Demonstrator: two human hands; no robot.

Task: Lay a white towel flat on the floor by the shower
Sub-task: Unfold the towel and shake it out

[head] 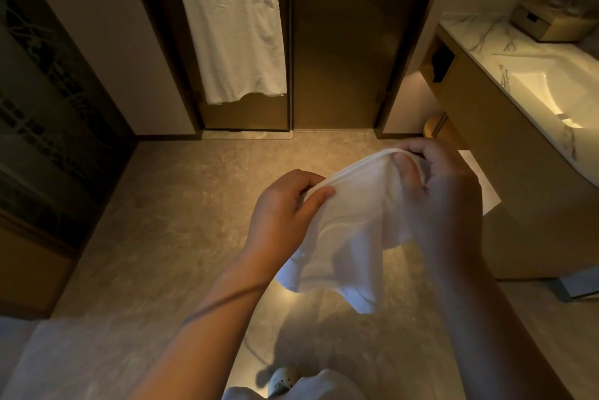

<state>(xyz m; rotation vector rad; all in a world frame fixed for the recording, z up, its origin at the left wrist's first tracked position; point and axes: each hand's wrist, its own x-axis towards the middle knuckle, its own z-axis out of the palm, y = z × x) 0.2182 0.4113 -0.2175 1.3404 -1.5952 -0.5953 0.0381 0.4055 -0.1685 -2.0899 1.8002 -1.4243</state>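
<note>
The white towel [353, 221] is bunched in the air at about 5 o'clock from the middle of my view, above the floor [181, 205] and not yet touching it. One hemmed edge runs taut between my two hands; the rest hangs loose in folds below them, toward 6 o'clock.

My left hand [285, 205] pinches the hem at its 9 o'clock end, thumb on top and fingers [319, 193] curled shut on the cloth. My right hand [434, 202] grips the 1 o'clock end of the same edge, closed on the fabric with the thumb pressing into it from my side.

As I judge it, the step in hand is opening the towel out before lowering it. To do that well I would walk both hands apart along the hem until each reaches a corner, let the cloth drop to full length, then lower it so the far edge meets the floor first and draw it back smooth.

The glass doors [340, 59], which I take for the shower, stand at 12 o'clock, with another towel [233, 43] hanging on the left one at 11 o'clock. The open floor before them looks like the right spot. The sink bench [505, 53] lies at 2 o'clock, well apart.
</note>
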